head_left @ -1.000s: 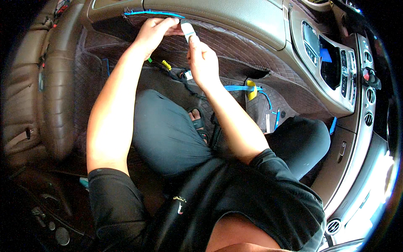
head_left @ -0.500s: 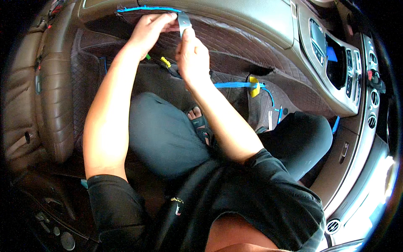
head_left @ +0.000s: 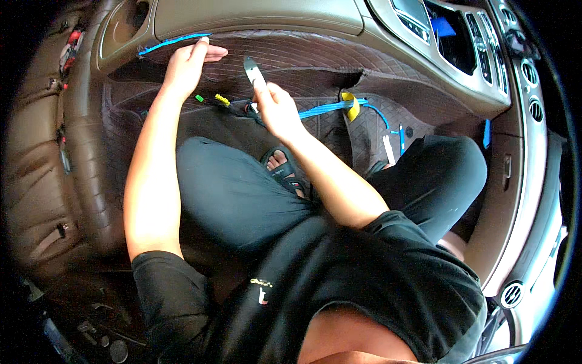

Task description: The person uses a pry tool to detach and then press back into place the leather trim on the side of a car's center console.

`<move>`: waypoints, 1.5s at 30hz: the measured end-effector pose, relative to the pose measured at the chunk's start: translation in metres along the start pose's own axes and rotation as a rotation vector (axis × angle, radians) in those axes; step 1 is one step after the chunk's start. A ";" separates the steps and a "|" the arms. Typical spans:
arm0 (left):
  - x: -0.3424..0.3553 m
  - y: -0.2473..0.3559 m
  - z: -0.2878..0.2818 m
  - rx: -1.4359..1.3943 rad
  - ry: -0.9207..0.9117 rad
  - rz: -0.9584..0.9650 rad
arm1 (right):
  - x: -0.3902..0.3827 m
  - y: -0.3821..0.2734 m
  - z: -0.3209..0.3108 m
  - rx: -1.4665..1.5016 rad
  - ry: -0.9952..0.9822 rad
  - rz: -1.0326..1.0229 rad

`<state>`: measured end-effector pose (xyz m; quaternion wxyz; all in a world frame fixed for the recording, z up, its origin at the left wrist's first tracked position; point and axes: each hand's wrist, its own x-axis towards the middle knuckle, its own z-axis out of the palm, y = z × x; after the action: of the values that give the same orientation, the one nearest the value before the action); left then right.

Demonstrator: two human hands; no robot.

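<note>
My right hand (head_left: 277,112) grips a flat silver metal blade tool (head_left: 250,68), thumb along it. Its rounded tip points up and stands apart from the centre console (head_left: 260,17). Along the console's lower edge runs a thin blue strip (head_left: 170,43), perhaps wire or tape. At the strip's right end, my left hand (head_left: 187,70) has its thumb by the edge and its fingers stretched out to the right over the dark quilted lining (head_left: 291,57). Whether the thumb presses on the strip, I cannot tell.
A blue wire bundle (head_left: 327,109) with a yellow tag (head_left: 350,107) lies across the footwell. Yellow (head_left: 222,99) and green (head_left: 199,97) connectors sit near my left forearm. A white strip (head_left: 388,149) is by my right knee. Brown leather seat (head_left: 91,139) at left; dashboard right.
The view has shifted, so the console appears lower and further left. My right hand has drawn the blade tool away from the console edge. The left hand's fingers now stretch out, apart from the tool.
</note>
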<state>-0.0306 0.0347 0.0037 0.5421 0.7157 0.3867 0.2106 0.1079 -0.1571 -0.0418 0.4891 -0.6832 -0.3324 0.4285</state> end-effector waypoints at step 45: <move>-0.017 0.092 0.095 -0.173 -0.071 -0.542 | -0.035 -0.091 -0.042 0.862 -0.266 0.442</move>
<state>0.0573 -0.0477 0.0615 0.6511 0.5441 0.5252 0.0649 0.1281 -0.1765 0.0609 0.5777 -0.4128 -0.0320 0.7035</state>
